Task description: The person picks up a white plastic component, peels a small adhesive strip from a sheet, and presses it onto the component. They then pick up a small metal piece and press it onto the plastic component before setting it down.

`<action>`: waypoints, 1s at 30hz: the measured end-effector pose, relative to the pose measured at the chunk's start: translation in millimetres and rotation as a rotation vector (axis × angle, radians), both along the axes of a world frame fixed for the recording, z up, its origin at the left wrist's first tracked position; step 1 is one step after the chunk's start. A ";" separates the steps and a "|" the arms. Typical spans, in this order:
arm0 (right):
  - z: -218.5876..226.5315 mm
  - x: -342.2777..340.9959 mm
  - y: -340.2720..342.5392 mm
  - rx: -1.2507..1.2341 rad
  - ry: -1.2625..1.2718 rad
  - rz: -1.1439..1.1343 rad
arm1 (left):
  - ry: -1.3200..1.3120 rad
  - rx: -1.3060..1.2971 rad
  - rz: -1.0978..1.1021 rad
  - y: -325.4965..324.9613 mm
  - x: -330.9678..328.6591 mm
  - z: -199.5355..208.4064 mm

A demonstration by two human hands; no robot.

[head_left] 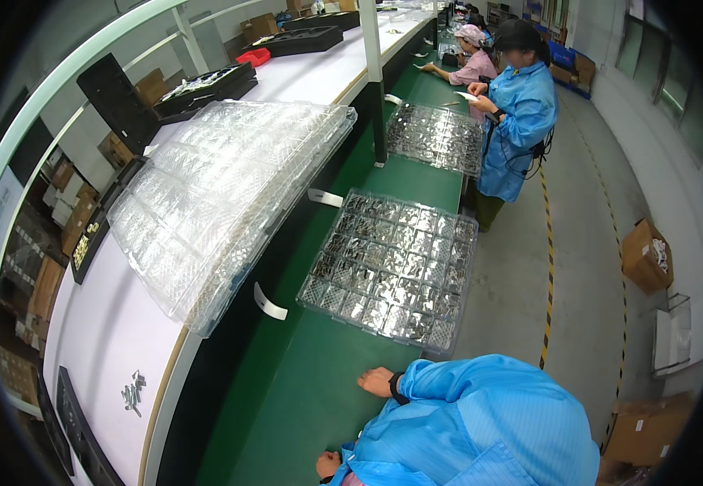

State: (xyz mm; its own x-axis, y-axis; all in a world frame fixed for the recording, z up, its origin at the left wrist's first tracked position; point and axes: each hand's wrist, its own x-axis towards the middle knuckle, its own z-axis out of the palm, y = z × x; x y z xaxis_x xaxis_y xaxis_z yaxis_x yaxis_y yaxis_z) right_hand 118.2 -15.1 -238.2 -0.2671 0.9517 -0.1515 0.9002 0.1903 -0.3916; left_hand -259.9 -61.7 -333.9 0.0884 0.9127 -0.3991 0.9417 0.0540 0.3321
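My right hand lies low over the green bench top, with a dark band at the wrist. Its fingers are curled, and whatever may be inside them is hidden. Closer to the lower edge, my left hand shows only partly past the blue sleeve; its fingers cannot be made out. Beyond my right hand, apart from it, sits a clear compartment box with many cells of small metal-looking parts. White paper strips stick out at the bench's far side.
Stacked clear plastic trays overhang the raised white shelf, which also holds loose small metal pieces. A second compartment box stands farther along, beside a co-worker in a blue coat. Cardboard boxes line the wall.
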 end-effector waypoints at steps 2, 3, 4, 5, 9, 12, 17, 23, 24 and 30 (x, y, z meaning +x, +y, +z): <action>-5.5 3.3 0.6 -0.091 -0.050 0.002 | 0.020 0.041 0.008 -1.8 -1.6 -12.3; 0.0 3.8 2.4 -0.070 -0.034 0.009 | 0.003 0.044 -0.001 1.0 -2.2 -12.2; 3.1 3.6 4.0 -0.049 -0.018 0.017 | -0.014 0.048 -0.010 3.4 -3.0 -11.8; 2.2 2.4 4.1 -0.046 -0.019 0.018 | -0.015 0.051 -0.009 3.6 -3.1 -11.7; -1.2 2.7 4.0 -0.079 -0.041 0.017 | -0.008 0.027 0.031 1.8 -1.8 -16.4; 6.5 -2.0 3.8 -0.063 -0.037 0.029 | -0.012 0.029 0.033 -0.2 -2.5 -15.1; 0.0 2.4 0.5 -0.125 -0.053 0.019 | 0.000 0.006 0.012 3.2 -3.9 -26.1; -2.7 3.1 -4.6 -0.153 -0.064 0.010 | -0.040 -0.044 0.000 -2.3 12.1 -22.6; 1.3 0.5 -3.4 -0.151 -0.065 0.023 | -0.040 -0.048 0.001 -1.8 12.2 -18.6; -6.6 -1.0 -3.3 -0.124 -0.019 0.043 | -0.041 -0.093 -0.020 -1.9 8.9 6.5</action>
